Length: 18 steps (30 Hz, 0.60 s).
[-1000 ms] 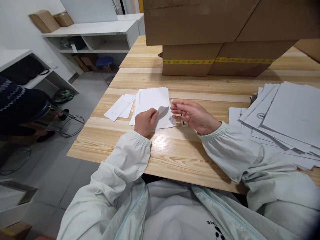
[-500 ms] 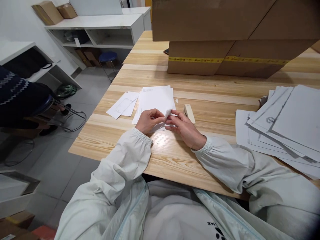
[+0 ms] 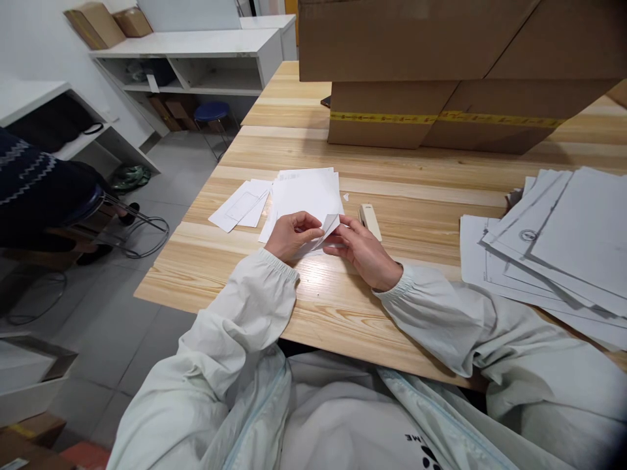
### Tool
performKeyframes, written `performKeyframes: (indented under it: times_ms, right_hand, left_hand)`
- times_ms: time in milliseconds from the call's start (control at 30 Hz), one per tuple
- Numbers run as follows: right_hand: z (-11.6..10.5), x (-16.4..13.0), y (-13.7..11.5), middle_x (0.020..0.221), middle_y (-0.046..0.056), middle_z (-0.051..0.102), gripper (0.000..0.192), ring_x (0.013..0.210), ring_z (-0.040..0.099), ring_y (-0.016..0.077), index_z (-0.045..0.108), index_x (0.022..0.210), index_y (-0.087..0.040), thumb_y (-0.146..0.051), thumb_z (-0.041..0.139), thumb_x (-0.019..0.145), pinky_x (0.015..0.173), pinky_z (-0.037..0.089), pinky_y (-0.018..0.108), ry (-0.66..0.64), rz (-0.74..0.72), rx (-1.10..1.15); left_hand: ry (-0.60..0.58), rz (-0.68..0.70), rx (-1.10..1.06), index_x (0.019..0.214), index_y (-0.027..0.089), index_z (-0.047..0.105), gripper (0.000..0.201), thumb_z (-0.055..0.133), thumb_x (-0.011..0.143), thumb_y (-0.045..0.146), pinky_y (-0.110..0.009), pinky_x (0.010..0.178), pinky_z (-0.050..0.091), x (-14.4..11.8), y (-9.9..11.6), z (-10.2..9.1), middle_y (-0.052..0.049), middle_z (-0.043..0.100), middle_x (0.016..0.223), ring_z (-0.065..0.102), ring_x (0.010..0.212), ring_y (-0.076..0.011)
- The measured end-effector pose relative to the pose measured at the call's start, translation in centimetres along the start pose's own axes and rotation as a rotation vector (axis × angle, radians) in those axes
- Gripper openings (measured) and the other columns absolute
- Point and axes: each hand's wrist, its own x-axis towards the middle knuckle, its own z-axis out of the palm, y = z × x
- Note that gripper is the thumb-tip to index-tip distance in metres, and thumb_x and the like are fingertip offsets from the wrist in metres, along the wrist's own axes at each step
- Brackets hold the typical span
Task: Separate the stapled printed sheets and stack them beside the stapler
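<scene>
A small stack of white paper sheets (image 3: 307, 192) lies on the wooden table (image 3: 392, 176) in front of me. My left hand (image 3: 289, 236) pinches the near corner of the top sheet and curls it upward. My right hand (image 3: 363, 251) meets it from the right, fingertips on the same lifted corner (image 3: 331, 225). A small beige stapler (image 3: 369, 220) rests on the table just beyond my right hand, untouched.
Two loose white slips (image 3: 241, 205) lie left of the stack. A big fanned pile of printed sheets (image 3: 553, 241) covers the table's right side. Stacked cardboard boxes (image 3: 441, 78) stand at the back. A person in a dark patterned top (image 3: 34, 196) sits at left by a stool.
My right hand came back from beside the stapler to the stack and took hold of the curled corner together with my left hand. The stapler now lies uncovered.
</scene>
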Motion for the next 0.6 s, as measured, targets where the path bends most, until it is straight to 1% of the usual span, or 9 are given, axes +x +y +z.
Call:
performKeyframes:
  times_ms: [100,200,300,400,467,500,533,600]
  right_hand:
    - [-0.1,0.0,0.2,0.109,0.006,0.068,0.036,0.091,0.067,0.0147,0.051,0.125,-0.022,-0.035,0.054,0.092,0.085,0.056,0.034,-0.004,-0.015,0.002]
    - [-0.2,0.1,0.6,0.116,0.005,0.065,0.052,0.092,0.067,0.0151,0.042,0.137,-0.026,-0.045,0.055,0.091,0.083,0.058,0.034,0.008,-0.063,-0.018]
    - [-0.4,0.2,0.8,0.130,0.007,0.059,0.062,0.098,0.065,0.0172,0.033,0.146,-0.031,-0.049,0.053,0.091,0.083,0.059,0.036,0.035,-0.161,-0.102]
    - [-0.9,0.3,0.7,0.141,0.007,0.051,0.069,0.108,0.062,0.0190,0.031,0.150,-0.034,-0.036,0.060,0.087,0.087,0.057,0.036,0.010,-0.351,-0.246]
    - [-1.4,0.6,0.6,0.141,0.006,0.053,0.074,0.105,0.062,0.0190,0.035,0.149,-0.034,-0.024,0.063,0.081,0.088,0.056,0.037,-0.033,-0.467,-0.378]
    - [-1.7,0.8,0.5,0.136,0.006,0.057,0.071,0.100,0.063,0.0186,0.041,0.146,-0.033,-0.021,0.063,0.080,0.086,0.056,0.037,-0.052,-0.499,-0.444]
    - [-1.9,1.1,0.5,0.129,0.007,0.062,0.064,0.094,0.064,0.0181,0.050,0.141,-0.030,-0.019,0.063,0.079,0.084,0.056,0.037,-0.065,-0.512,-0.494]
    - [-2.3,1.4,0.5,0.111,0.007,0.070,0.043,0.085,0.066,0.0175,0.067,0.120,-0.022,-0.021,0.065,0.077,0.080,0.056,0.037,-0.073,-0.518,-0.522]
  left_hand:
    - [-0.008,0.026,0.045,0.073,0.014,0.062,0.020,0.069,0.068,0.032,-0.025,0.063,0.044,-0.1,-0.1,0.1,0.002,0.062,0.068,0.054,0.062,-0.0097]
    - [0.044,0.088,0.132,0.068,0.016,0.056,0.015,0.062,0.072,0.029,-0.023,0.059,0.042,-0.4,-0.2,0.4,0.003,0.056,0.065,0.050,0.060,-0.0093]
    - [0.121,0.233,0.278,0.069,0.018,0.052,0.010,0.056,0.074,0.025,-0.024,0.061,0.044,-0.9,0.0,0.7,0.002,0.055,0.068,0.051,0.065,-0.0110]
    - [0.170,0.433,0.443,0.069,0.019,0.051,0.006,0.053,0.075,0.021,-0.027,0.066,0.045,-1.5,0.3,0.8,0.001,0.056,0.070,0.052,0.069,-0.0131]
    - [0.162,0.551,0.494,0.069,0.020,0.052,0.006,0.053,0.075,0.020,-0.029,0.066,0.044,-1.9,0.6,0.8,0.000,0.056,0.069,0.052,0.068,-0.0141]
    - [0.140,0.600,0.500,0.070,0.020,0.053,0.006,0.053,0.075,0.020,-0.029,0.066,0.044,-2.0,0.8,0.8,0.000,0.057,0.068,0.053,0.068,-0.0144]
    - [0.106,0.637,0.492,0.070,0.019,0.055,0.005,0.054,0.076,0.019,-0.030,0.066,0.044,-2.1,1.0,0.7,-0.001,0.058,0.068,0.053,0.068,-0.0146]
    - [0.037,0.644,0.416,0.074,0.018,0.060,0.006,0.057,0.078,0.021,-0.030,0.068,0.047,-2.2,1.3,0.3,-0.002,0.062,0.072,0.056,0.070,-0.0151]
